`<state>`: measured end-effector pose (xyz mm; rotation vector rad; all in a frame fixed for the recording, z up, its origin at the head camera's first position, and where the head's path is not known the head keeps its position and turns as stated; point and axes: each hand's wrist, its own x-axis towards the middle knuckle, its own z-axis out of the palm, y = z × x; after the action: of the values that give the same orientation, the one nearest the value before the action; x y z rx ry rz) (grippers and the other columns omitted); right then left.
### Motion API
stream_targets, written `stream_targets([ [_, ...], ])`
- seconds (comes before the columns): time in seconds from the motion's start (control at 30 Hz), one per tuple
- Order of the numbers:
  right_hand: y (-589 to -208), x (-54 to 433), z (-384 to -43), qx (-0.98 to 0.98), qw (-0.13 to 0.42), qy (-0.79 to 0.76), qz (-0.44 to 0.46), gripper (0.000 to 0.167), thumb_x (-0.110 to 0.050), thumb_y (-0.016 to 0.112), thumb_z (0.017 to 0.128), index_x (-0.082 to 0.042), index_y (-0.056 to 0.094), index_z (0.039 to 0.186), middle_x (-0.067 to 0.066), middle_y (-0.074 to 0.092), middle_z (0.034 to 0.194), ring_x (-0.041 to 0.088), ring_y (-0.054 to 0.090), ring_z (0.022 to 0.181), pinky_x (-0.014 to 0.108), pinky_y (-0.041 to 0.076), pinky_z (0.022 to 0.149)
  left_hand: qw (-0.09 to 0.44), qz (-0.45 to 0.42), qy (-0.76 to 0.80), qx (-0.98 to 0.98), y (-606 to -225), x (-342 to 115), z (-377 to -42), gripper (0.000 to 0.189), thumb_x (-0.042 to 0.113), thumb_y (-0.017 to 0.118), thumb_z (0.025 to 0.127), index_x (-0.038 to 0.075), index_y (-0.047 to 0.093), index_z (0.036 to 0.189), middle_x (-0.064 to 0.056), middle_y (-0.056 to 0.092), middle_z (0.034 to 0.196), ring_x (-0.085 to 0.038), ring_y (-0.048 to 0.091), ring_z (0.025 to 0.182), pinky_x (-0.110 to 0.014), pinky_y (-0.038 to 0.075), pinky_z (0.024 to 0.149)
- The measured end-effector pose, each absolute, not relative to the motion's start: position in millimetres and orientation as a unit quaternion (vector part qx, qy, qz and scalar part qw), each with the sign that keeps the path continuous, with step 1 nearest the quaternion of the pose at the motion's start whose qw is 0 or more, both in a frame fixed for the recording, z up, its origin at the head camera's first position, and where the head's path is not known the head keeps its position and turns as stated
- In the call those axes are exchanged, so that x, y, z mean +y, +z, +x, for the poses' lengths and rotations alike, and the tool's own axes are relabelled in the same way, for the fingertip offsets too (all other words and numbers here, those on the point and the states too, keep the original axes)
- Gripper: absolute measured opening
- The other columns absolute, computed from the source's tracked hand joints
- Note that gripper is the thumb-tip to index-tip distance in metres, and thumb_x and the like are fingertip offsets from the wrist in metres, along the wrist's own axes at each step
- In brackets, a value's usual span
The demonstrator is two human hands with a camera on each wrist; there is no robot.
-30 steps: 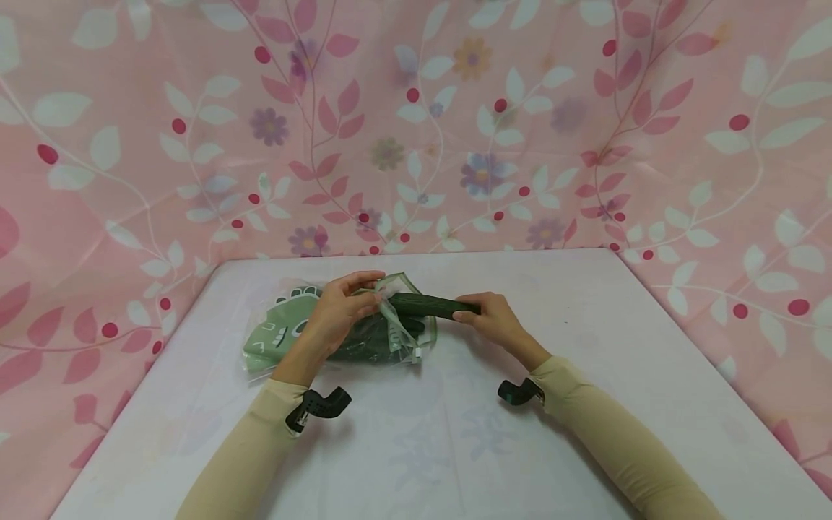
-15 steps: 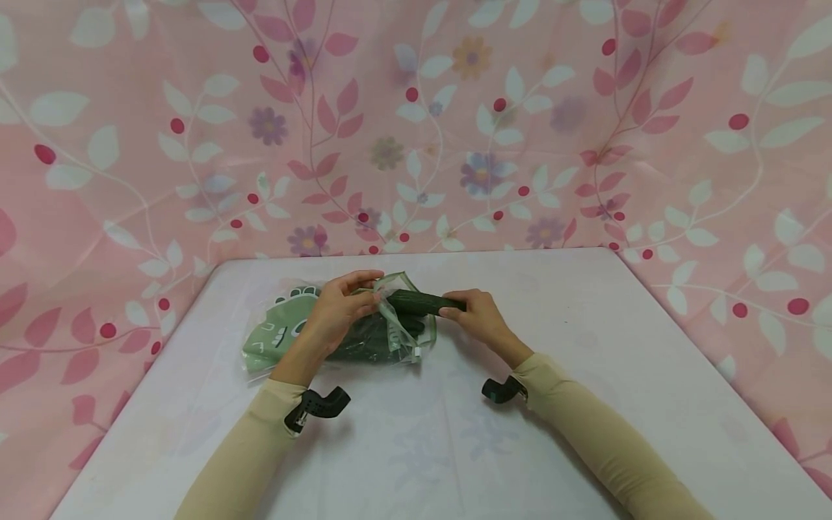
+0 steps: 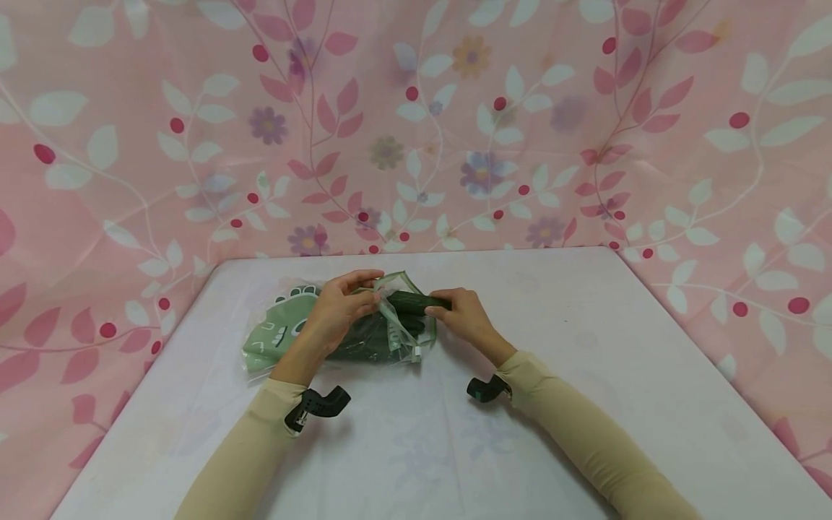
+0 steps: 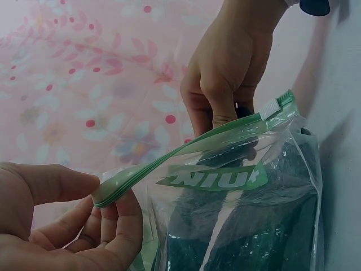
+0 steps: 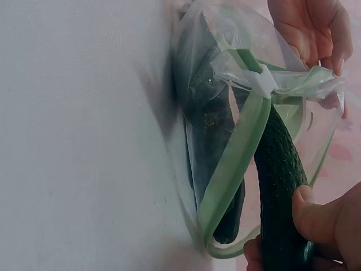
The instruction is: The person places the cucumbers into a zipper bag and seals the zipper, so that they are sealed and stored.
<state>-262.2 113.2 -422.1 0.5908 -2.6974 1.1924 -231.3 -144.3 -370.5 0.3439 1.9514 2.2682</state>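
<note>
A clear zip bag [image 3: 279,328] with green print and a green zip edge lies on the table, its mouth toward the right. My left hand [image 3: 338,307] pinches the zip edge [image 4: 138,172] of the mouth between thumb and fingers. My right hand [image 3: 468,314] grips the outer end of a dark green cucumber [image 5: 279,186], whose other end is inside the bag's mouth. More dark green cucumbers [image 5: 208,135] show through the clear plastic. The white zip slider [image 5: 263,82] sits on the zip edge, near the gripped cucumber in the right wrist view.
A white-covered table [image 3: 416,448] spreads under the bag and both forearms. Behind it hangs a pink floral cloth [image 3: 416,144]. Black wrist camera mounts [image 3: 325,404] stick out from both sleeves.
My right hand has moved left with the cucumber, and less of the cucumber shows outside the bag. The left hand stays at the bag's mouth.
</note>
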Motion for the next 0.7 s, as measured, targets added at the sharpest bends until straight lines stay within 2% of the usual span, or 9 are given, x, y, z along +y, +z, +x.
stream_targets([
  [0.13,-422.4,107.8,-262.7,-0.897,0.072,0.389,0.195,0.029,-0.019,0.076,0.097,-0.004,0.077,0.122,0.01,0.075,0.113,0.027,0.067,0.098,0.043,0.052,0.088,0.064,0.115,0.749,0.65,-371.1,-144.2,-231.5,0.044,-0.006,0.062,0.1,-0.007,0.056,0.143,-0.013,0.049,0.121,-0.022,0.055,0.102,-0.032,0.056,0.09],
  [0.23,-424.5,105.0,-264.4,-0.898,0.077,0.387,0.194,0.031,-0.019,0.077,0.096,-0.003,0.077,0.123,0.012,0.074,0.118,0.029,0.067,0.112,0.045,0.052,0.097,0.063,0.118,0.747,0.651,-371.4,-143.9,-232.0,0.044,-0.006,0.061,0.099,-0.008,0.056,0.143,-0.013,0.05,0.12,-0.022,0.055,0.102,-0.033,0.056,0.09],
  [0.43,-431.7,102.5,-270.0,-0.902,0.066,0.381,0.195,0.029,-0.02,0.077,0.096,-0.005,0.077,0.121,0.011,0.075,0.115,0.028,0.068,0.106,0.045,0.053,0.092,0.064,0.123,0.745,0.652,-370.9,-143.6,-231.4,0.045,-0.005,0.062,0.1,-0.009,0.054,0.144,-0.012,0.05,0.12,-0.022,0.055,0.103,-0.033,0.056,0.091],
  [0.7,-434.5,116.4,-274.4,-0.906,0.034,0.365,0.213,0.037,-0.024,0.082,0.093,-0.008,0.076,0.125,0.007,0.073,0.119,0.028,0.066,0.111,0.045,0.052,0.095,0.064,0.123,0.748,0.65,-370.9,-144.6,-231.4,0.044,-0.006,0.061,0.1,-0.008,0.055,0.143,-0.013,0.049,0.12,-0.022,0.056,0.101,-0.034,0.056,0.09],
])
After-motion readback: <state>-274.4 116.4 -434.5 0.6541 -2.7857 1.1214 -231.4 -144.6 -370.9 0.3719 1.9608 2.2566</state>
